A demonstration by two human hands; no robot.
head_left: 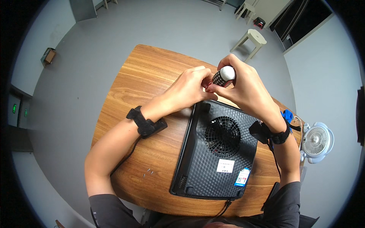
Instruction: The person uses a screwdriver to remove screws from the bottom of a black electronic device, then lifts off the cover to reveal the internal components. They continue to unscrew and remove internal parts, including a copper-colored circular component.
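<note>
An induction cooker (197,154), black with a textured underside and a round fan grille (223,136), lies bottom up on the wooden table (140,79). Over its far edge my right hand (249,87) is wrapped round a screwdriver (227,74) with a white-capped, black-and-white patterned handle. My left hand (190,85) meets it from the left, fingers closed beside the handle's lower end; what they pinch is hidden. The screwdriver's tip is out of sight too. A few small screws (148,172) lie loose on the table to the left of the cooker.
A black cord (227,207) runs from the cooker's near edge. At the table's right side stand a light-blue and white fan (315,140) and a blue bundle (288,114). Black straps with small devices (146,123) sit on both wrists. A stool (251,41) stands beyond the table.
</note>
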